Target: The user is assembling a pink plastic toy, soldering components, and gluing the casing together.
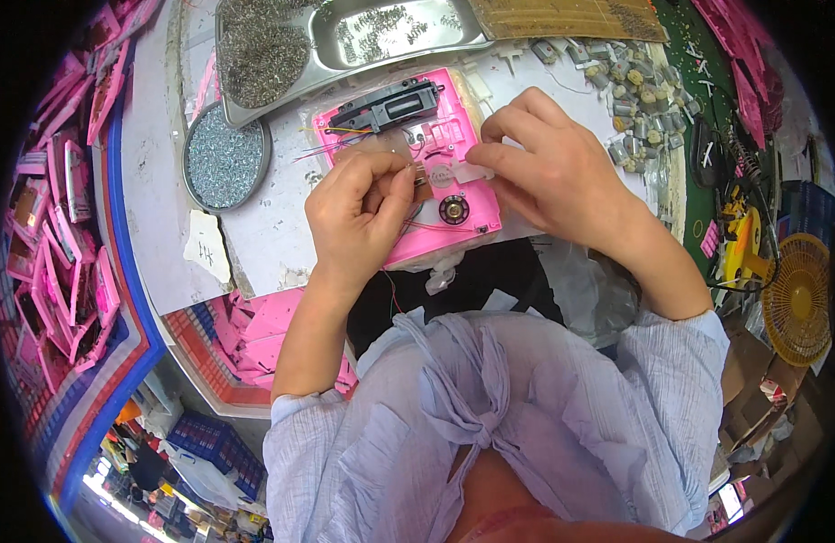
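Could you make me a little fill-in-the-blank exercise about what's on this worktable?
1. The left hand and right hand are at a plastic casing coloured ____.
2. The round dish of small bluish pieces stands to the person's ____ of the casing.
3. The long module on the casing's far part is coloured ____.
4. The scattered motor-like parts lie to the person's ____ of the casing.

Missing words: pink; left; black; right.
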Demonstrator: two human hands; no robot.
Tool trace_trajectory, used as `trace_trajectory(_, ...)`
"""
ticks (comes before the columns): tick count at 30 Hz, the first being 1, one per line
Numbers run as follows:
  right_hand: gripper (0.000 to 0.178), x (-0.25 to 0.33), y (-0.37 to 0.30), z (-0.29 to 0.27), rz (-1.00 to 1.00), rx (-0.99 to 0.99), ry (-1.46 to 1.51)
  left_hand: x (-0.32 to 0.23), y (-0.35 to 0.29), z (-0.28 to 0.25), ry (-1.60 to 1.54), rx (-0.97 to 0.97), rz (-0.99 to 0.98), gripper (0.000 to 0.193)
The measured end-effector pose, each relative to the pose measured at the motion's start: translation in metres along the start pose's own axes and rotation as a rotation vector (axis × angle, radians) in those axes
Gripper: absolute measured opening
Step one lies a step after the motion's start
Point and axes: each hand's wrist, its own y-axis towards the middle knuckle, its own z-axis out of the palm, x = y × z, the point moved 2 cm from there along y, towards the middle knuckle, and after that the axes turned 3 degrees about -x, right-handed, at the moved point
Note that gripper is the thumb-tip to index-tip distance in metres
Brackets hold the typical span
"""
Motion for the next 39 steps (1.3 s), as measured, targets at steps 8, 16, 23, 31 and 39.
trace_trajectory(8, 0.032, -0.007, -0.009, 0.009, 0.004, -0.090, 0.119, 0.001, -0.003, 0.002, -0.016, -0.020, -0.010, 0.010)
trace_trajectory(16, 0.033, -0.013, 0.001, 0.003, -0.128, -0.015, 0.103, -0.003, -0.001, 0.003, -0.017, -0.009, 0.002, 0.010)
trace_trajectory(23, 0.040, -0.006, 0.002, 0.003, -0.090, -0.038, 0.040, 0.001, -0.003, 0.003, 0.010, -0.012, 0.018, 0.009)
trace_trajectory(31, 0.037, -0.001, 0.008, 0.008, -0.165, -0.057, 0.009, -0.001, -0.002, 0.005, -0.008, -0.019, -0.003, 0.009)
trace_trajectory(39, 0.032, -0.019, -0.009, 0.036, -0.046, -0.165, 0.317, -0.001, -0.003, 0.005, -0.029, -0.027, -0.001, 0.009)
